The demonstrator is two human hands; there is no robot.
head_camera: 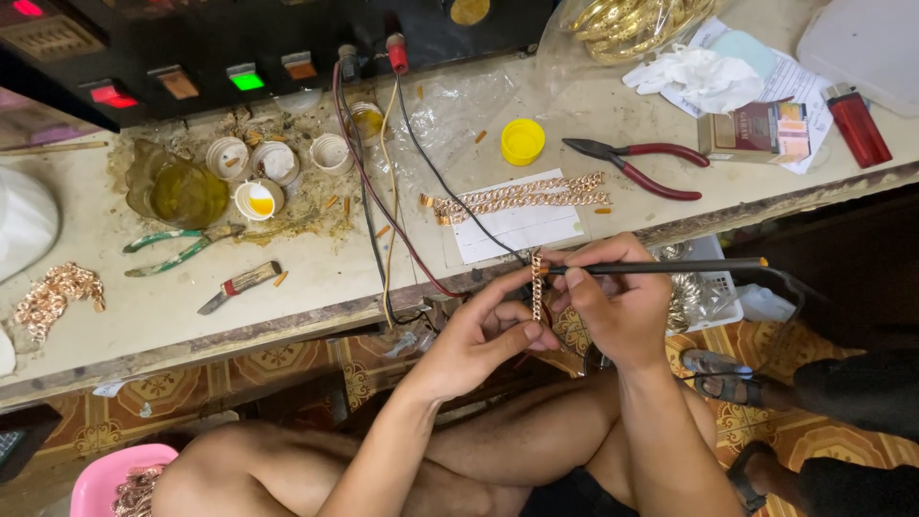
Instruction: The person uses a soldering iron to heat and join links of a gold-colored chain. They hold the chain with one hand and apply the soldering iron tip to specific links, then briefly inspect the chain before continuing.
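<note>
My left hand pinches a short copper-coloured chain that hangs upright between the fingers. My right hand grips a thin black rod tool like a pen, its tip touching the top of the chain. Both hands are held just in front of the workbench edge, above my bare knees. More copper chains lie on a white paper on the bench just beyond the hands.
Red-handled pliers, green-handled pliers, a yellow cap, several small pots, red and black wires, a control box with lit switches, a lighter, a pile of chain at left. Another person's sandalled feet at right.
</note>
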